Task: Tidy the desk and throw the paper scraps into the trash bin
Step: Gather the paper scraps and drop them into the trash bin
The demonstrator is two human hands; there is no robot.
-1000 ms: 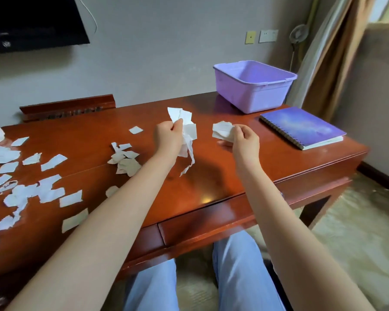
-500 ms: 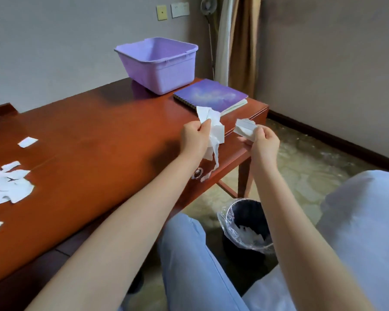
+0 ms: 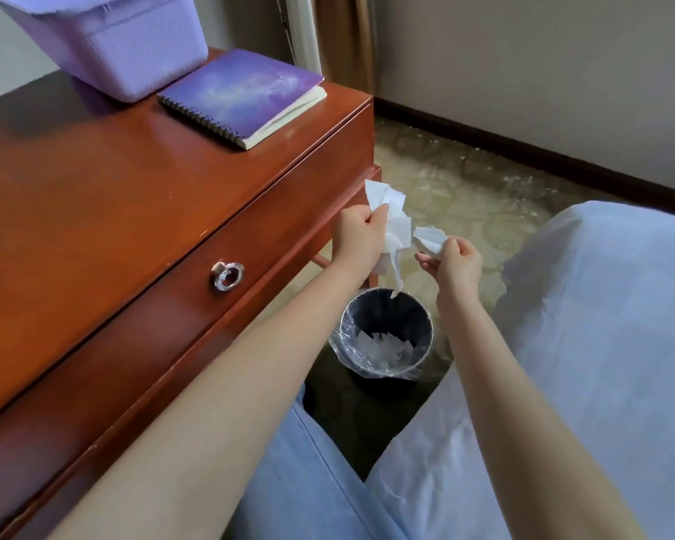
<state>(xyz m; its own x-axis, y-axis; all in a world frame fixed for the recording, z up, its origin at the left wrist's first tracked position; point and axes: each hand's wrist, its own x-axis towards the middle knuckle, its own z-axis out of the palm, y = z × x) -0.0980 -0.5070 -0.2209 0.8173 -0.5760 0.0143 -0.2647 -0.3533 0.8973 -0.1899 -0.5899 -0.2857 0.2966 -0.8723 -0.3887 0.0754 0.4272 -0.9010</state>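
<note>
My left hand: My left hand (image 3: pixel 357 237) pinches a big bunch of paper scraps (image 3: pixel 393 224) between the thumb and the curled fingers. One long strip hangs down from the bunch.
My right hand: My right hand (image 3: pixel 458 263) has its fingers curled round a small folded wad of paper (image 3: pixel 429 238).
Where the paper is: Both bunches are up in the air, just right of the desk (image 3: pixel 133 196) edge. They hang over the far side of the trash bin (image 3: pixel 347 325). The tip of the long strip is just above the far rim.
Trash bin: It is dark and round, with a clear bag inside. It stands on the floor near me, just past my knees, between the desk on the left and a white bed (image 3: pixel 601 325) on the right. Some white bits (image 3: pixel 382 350) lie at the bottom.
On the desk: A purple notebook (image 3: pixel 242 95) lies at the far right corner. A purple tub (image 3: pixel 106 44) sits just behind it, to the left.
Step I am at: I think this is the throwing step. The paper is picked up and over the bin, but not let go yet.
Next move: I should bring both hands a bit nearer and lower, right over the middle of the bin. Then I should open my fingers wide so all of it drops in.
What could go wrong: Paper is light and can float. The long strip could slip down outside the far rim.
How much is left: I cannot tell. I see only the right end of the desk from here.
</note>
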